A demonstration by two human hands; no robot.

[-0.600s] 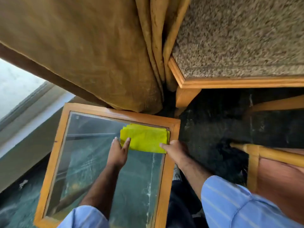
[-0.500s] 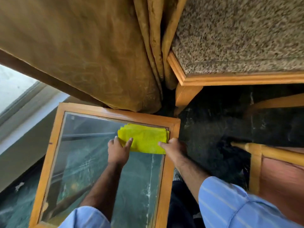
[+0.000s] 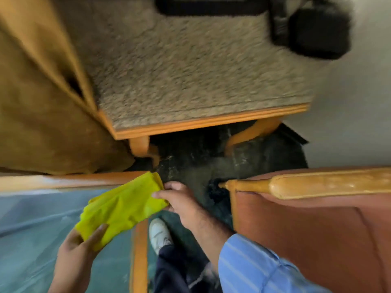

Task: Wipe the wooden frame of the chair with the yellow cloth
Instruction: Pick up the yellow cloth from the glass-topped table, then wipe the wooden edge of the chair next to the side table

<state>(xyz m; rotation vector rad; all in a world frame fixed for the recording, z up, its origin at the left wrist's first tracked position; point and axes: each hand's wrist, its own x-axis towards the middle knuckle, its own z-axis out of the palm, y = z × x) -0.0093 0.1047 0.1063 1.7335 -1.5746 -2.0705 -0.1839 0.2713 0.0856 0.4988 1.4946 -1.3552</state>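
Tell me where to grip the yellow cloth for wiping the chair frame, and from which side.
Grip the cloth at its bunched upper-right end, coming from the right, probably best. The right hand already pinches there, nearest the chair's wooden armrest. The left hand holds the lower-left end and could let go, leaving the folded length free to wipe.

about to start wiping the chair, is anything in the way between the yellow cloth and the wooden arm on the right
Nothing visible blocks it. The yellow cloth is held up by the left hand and right hand over the glass table's corner. Between it and the chair arm lies only open dark floor.
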